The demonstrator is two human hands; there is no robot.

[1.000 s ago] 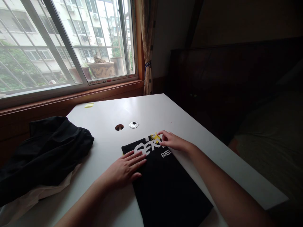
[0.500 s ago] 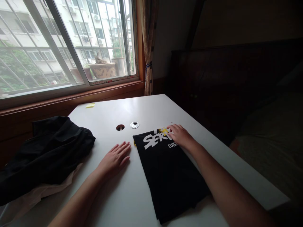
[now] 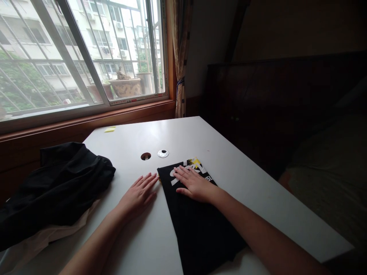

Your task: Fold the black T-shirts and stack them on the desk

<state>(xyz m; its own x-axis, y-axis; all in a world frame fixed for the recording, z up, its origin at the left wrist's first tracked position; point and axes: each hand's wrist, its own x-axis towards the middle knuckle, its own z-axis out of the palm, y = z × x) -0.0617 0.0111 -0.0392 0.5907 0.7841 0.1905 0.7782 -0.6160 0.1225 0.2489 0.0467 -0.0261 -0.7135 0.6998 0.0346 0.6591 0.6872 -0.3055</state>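
A black garment (image 3: 197, 236) with white lettering and a yellow patch at its far end lies folded into a long strip on the white table (image 3: 229, 160). My right hand (image 3: 193, 183) rests flat on its printed part, fingers spread and covering some of the letters. Just left of the garment, my left hand (image 3: 140, 191) lies palm down on the table, its fingertips close to the garment's left edge. Neither hand grips anything.
A heap of dark cloth (image 3: 65, 179) lies at the table's left, over a pale pinkish cloth (image 3: 54, 233). Beyond the hands are a round hole (image 3: 145, 156), a silvery disc (image 3: 163, 153) and a yellow note (image 3: 110, 130). A window and curtain stand behind.
My right hand has moved left from the garment's right edge onto its lettering. The garment's far end has shifted slightly left. My left hand has barely moved.
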